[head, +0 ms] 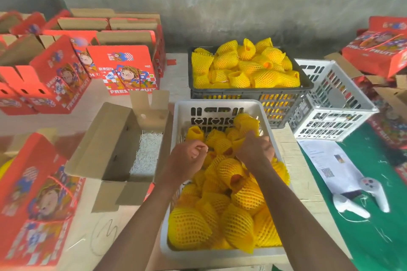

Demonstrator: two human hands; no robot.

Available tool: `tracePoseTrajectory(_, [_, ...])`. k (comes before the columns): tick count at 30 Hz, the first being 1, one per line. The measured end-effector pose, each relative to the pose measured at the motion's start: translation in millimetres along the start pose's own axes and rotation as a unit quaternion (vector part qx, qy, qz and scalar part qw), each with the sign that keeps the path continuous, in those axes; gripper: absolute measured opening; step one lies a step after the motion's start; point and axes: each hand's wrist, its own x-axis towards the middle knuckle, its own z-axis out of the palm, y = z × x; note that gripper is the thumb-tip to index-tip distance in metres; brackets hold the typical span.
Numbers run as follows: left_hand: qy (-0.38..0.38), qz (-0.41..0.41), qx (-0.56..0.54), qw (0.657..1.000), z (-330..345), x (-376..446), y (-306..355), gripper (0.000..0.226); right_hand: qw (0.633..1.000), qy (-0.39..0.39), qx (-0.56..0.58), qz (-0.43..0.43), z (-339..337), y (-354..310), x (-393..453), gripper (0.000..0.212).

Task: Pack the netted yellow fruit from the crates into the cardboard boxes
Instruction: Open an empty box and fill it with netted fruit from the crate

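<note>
Table-top white crate (176, 130): right hand (255, 149) apparently clutches soft netted fruit (246, 124); left hand (189, 156) curled, seemingly empty.

"FRESH FRUIT" in white capitals along the bottom of the upright red box (130, 70), partly cut off by a cardboard flap; small Chinese characters above the cartoon figure there, too blurred to read. "FRESH FRUIT" again, running sideways, on the left red box (59, 81). "FRUIT" legible on the stacked box at right (374, 50). A QR code and fine print on the paper sheet (326, 165), unreadable.
</note>
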Motion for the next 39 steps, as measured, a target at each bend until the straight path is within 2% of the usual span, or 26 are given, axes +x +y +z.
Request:
tracePoseTrajectory(3, [0.010,0.022,-0.010,1.000,-0.4,0.8,-3.2,0.016,1.000,-0.008,0.009,-0.027,-2.6,6.9,-0.2,0.049])
tracePoseTrajectory(7, [0.016,0.015,-0.019,1.000,2.5,2.5,-9.0,0.019,0.997,-0.025,0.020,-0.064,-1.8,14.0,-0.2,0.060])
tracePoseTrajectory(11, [0.017,0.017,-0.014,1.000,5.4,5.7,-15.0,0.025,0.990,-0.022,-0.130,-0.055,10.0,-5.9,7.4,0.073])
tracePoseTrajectory(14, [0.028,0.009,-0.020,0.999,6.3,5.1,-18.4,0.025,0.989,-0.022,-0.141,-0.026,16.6,-21.5,13.0,0.062])
tracePoseTrajectory(17, [0.038,0.013,-0.049,0.998,5.7,3.7,-20.2,0.023,0.997,-0.012,-0.069,-0.037,14.4,-13.8,13.3,0.055])
tracePoseTrajectory(19, [0.057,0.015,-0.095,0.994,5.3,6.1,-21.6,0.023,0.998,0.018,0.014,-0.056,8.2,-4.2,11.4,0.058])
tracePoseTrajectory(21, [0.077,-0.019,-0.167,0.983,3.6,10.8,-18.2,0.021,0.988,0.054,0.109,-0.094,-3.1,-3.5,4.9,0.062])
tracePoseTrajectory(22, [0.087,-0.052,-0.230,0.968,2.2,13.0,-15.7,0.019,0.976,0.074,0.172,-0.115,-10.7,-8.2,-1.1,0.062])
tracePoseTrajectory(23, [0.090,-0.095,-0.322,0.938,0.4,15.5,-13.0,0.020,0.957,0.091,0.239,-0.136,-18.4,-16.9,-8.7,0.061])
tracePoseTrajectory(24, [0.072,-0.147,-0.442,0.882,-3.8,19.3,-8.4,0.028,0.933,0.101,0.308,-0.158,-26.0,-29.1,-17.5,0.058])
tracePoseTrajectory(26, [-0.039,-0.243,-0.653,0.716,-17.8,27.9,-2.9,0.057,0.875,0.084,0.423,-0.220,-35.1,-58.3,-35.5,0.055])
tracePoseTrajectory(27, [-0.107,-0.249,-0.711,0.649,-26.7,30.9,-2.4,0.068,0.853,0.068,0.450,-0.255,-35.3,-73.7,-44.8,0.054])
tracePoseTrajectory(28, [-0.154,-0.233,-0.741,0.610,-36.7,32.5,-3.8,0.074,0.841,0.058,0.451,-0.293,-33.0,-88.2,-54.2,0.055])
tracePoseTrajectory(29, [-0.162,-0.228,-0.751,0.599,-47.1,32.3,-8.4,0.075,0.840,0.061,0.429,-0.328,-28.3,-101.5,-61.9,0.058])
tracePoseTrajectory(30, [-0.139,-0.240,-0.742,0.610,-57.6,32.9,-15.8,0.075,0.846,0.081,0.390,-0.353,-22.4,-112.3,-67.1,0.062])
tracePoseTrajectory(32, [-0.096,-0.254,-0.697,0.664,-76.8,34.6,-33.2,0.071,0.864,0.122,0.307,-0.379,-12.2,-126.2,-67.1,0.070])
tracePoseTrajectory(34, [-0.062,-0.278,-0.621,0.730,-97.7,36.7,-49.4,0.076,0.864,0.084,0.297,-0.399,-5.8,-134.8,-60.5,0.069])
tracePoseTrajectory(35, [-0.028,-0.299,-0.561,0.771,-107.5,38.8,-55.9,0.079,0.856,0.041,0.334,-0.394,-4.0,-137.1,-56.5,0.063])
tracePoseTrajectory(36, [0.021,-0.310,-0.490,0.814,-115.0,41.6,-63.0,0.076,0.846,0.011,0.378,-0.376,-0.6,-137.9,-49.5,0.056])
tracePoseTrajectory(37, [0.080,-0.307,-0.408,0.856,-120.3,43.9,-70.7,0.068,0.847,0.013,0.406,-0.344,4.3,-136.7,-39.8,0.051])
tracePoseTrajectory(38, [0.126,-0.291,-0.318,0.893,-124.8,46.6,-77.9,0.057,0.866,0.038,0.400,-0.297,9.4,-133.6,-28.7,0.049])
tracePoseTrajectory(39, [0.146,-0.268,-0.232,0.923,-128.0,50.7,-86.2,0.045,0.903,0.065,0.349,-0.244,14.9,-128.9,-16.5,0.049])
